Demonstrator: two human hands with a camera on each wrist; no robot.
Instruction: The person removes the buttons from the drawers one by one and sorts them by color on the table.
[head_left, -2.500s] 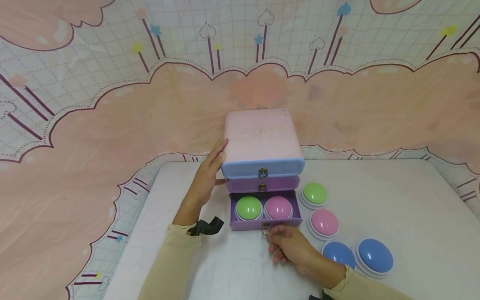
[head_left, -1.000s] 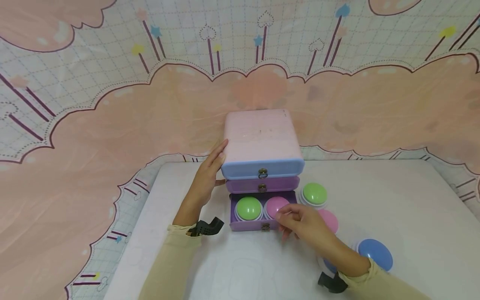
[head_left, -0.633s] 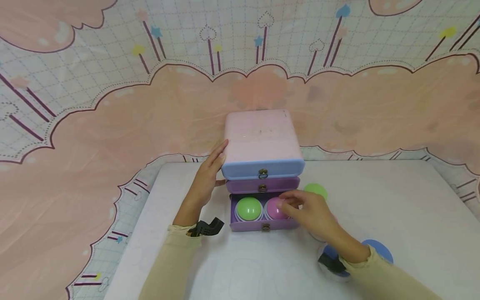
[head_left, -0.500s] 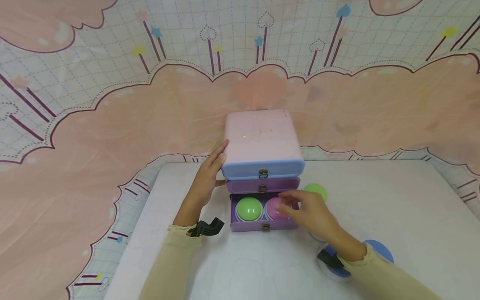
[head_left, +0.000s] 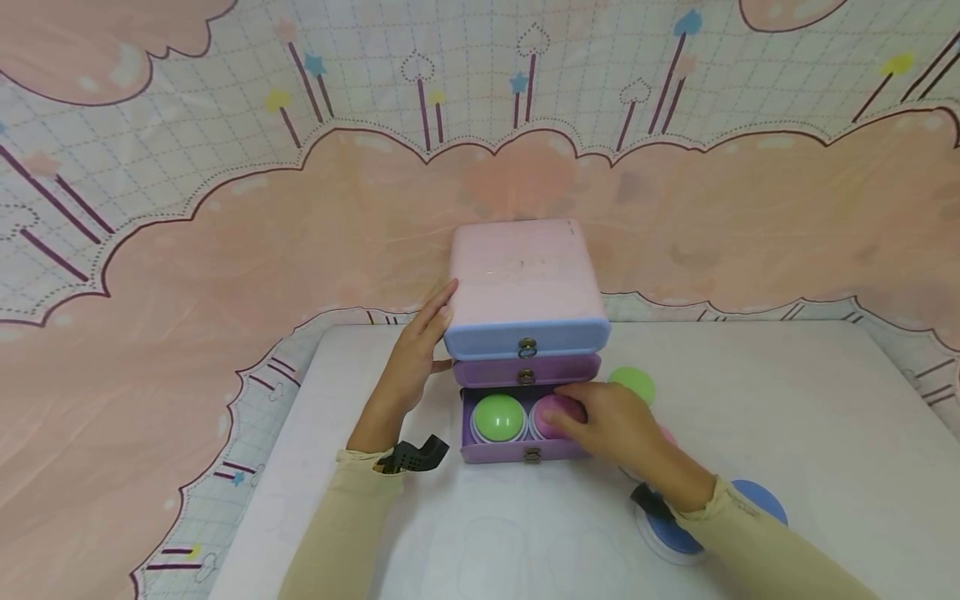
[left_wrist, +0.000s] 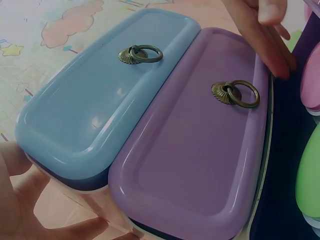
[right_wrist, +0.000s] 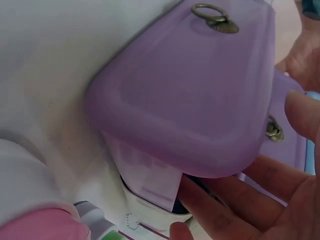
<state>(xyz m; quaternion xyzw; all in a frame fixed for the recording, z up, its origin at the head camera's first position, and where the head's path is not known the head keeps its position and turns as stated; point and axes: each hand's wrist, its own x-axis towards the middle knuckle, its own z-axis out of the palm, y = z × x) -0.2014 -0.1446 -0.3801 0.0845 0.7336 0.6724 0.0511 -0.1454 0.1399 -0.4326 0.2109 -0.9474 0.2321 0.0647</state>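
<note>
A small chest [head_left: 525, 275] has a pink top, a light-blue upper drawer [head_left: 525, 340] and a purple middle drawer [left_wrist: 195, 140], each with a brass ring. Its purple bottom drawer [head_left: 495, 452] is pulled out and holds a green domed button [head_left: 498, 417] and a pink domed button [head_left: 553, 410], both with white bases. My left hand [head_left: 408, 358] rests along the chest's left side with fingers extended. With my right hand [head_left: 611, 421] I grip the pink button, thumb on its near side and forefinger behind. In the right wrist view the drawer front hides that button.
On the white table [head_left: 450, 533], right of the chest, lie another green button [head_left: 633, 382] and two blue buttons, one nearer [head_left: 671, 533] and one farther right [head_left: 763, 498]. Another pink button is mostly behind my right hand. A patterned cloth [head_left: 360, 225] hangs behind.
My right hand has let go of the bottom drawer's ring, moved up and right over the drawer, and closed around the pink button. My left hand stays at the chest's side.
</note>
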